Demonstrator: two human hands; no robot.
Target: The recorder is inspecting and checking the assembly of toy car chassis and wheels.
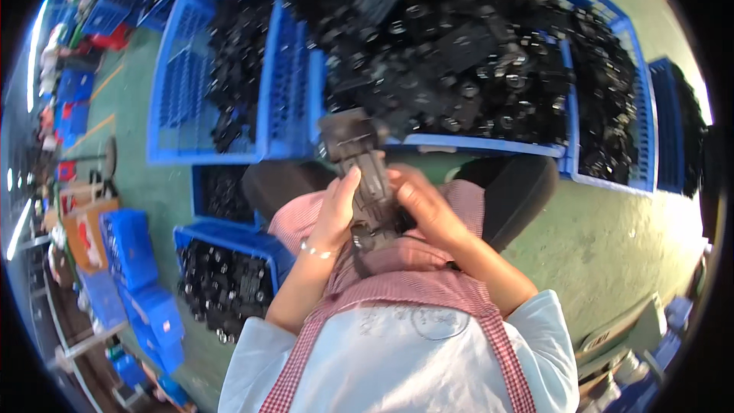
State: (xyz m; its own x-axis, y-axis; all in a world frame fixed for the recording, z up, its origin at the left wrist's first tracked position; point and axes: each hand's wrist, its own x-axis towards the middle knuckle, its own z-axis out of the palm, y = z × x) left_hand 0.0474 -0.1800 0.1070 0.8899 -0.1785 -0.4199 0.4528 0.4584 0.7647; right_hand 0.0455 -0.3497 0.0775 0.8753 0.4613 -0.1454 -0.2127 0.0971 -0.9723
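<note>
Above my lap I hold a long black plastic part (pixel 372 183), with a wide blocky end pointing away from me and a shiny rounded piece at the near end; its exact kind I cannot make out. My left hand (pixel 336 210) grips its left side, the thumb lying along the edge. My right hand (pixel 422 203) is closed against its right side, fingers curled and slightly blurred. Just beyond my hands, a blue plastic crate (pixel 459 141) is heaped with similar black parts (pixel 451 53).
To the left stands a partly filled blue crate (pixel 206 159), and a lower blue crate (pixel 229 233) of black parts sits beside my left knee. A filled blue crate (pixel 615 185) flanks the heap at right. Blue bins (pixel 130 248) and shelving line the far left of the green floor (pixel 596 245).
</note>
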